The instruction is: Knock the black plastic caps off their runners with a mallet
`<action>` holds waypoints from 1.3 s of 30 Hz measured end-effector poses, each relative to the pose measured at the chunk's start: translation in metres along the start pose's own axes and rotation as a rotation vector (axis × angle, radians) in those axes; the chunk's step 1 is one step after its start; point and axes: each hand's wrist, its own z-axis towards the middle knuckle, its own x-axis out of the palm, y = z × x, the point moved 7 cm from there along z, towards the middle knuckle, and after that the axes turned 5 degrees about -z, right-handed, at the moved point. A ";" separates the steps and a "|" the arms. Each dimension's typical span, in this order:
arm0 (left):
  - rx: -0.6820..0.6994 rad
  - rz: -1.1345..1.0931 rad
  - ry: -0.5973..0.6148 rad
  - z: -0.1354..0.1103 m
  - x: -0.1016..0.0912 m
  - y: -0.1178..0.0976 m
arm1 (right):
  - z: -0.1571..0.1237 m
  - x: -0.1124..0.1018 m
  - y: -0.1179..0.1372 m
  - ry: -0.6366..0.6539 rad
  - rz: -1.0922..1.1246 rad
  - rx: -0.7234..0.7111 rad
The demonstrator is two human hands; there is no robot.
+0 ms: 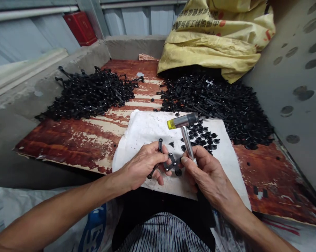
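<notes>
Over a white cloth (137,136), my left hand (147,162) is closed on a small black linkage part (170,162) with flat arms, round ends and shiny rivets. One of its arms sticks up above my thumb, another juts out below the palm. My right hand (203,168) grips the metal handle of a small mallet (184,120). The mallet's head has a yellow face on the left and a black one on the right, and it is raised above the cloth. My right fingertips are close to the linkage's right side. Small round black caps (202,136) lie loose on the cloth behind my right hand.
A heap of black linkage parts (92,92) covers the back left of the worn red board (68,140). At the back right, a larger heap of black pieces (212,101) spills from a yellow sack (212,42). A spotted panel (294,91) stands on the right. A red tin (80,28) rests on the ledge.
</notes>
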 end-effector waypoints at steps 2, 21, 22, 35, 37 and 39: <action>-0.050 -0.024 -0.019 0.002 -0.003 0.001 | -0.004 -0.007 0.007 -0.009 -0.165 -0.083; -0.041 -0.022 -0.075 0.018 -0.031 -0.023 | 0.006 -0.014 0.008 0.070 -1.024 -0.385; -0.042 -0.028 -0.071 0.018 -0.031 -0.024 | 0.007 -0.015 0.009 0.058 -1.008 -0.385; 0.007 -0.022 -0.063 0.023 -0.036 -0.024 | -0.010 -0.026 0.000 0.091 -0.865 -0.278; 0.030 0.011 -0.050 0.024 -0.034 -0.026 | 0.001 -0.021 0.003 0.070 -0.842 -0.275; 0.045 0.027 -0.061 0.024 -0.036 -0.029 | 0.009 -0.019 0.006 0.061 -0.828 -0.280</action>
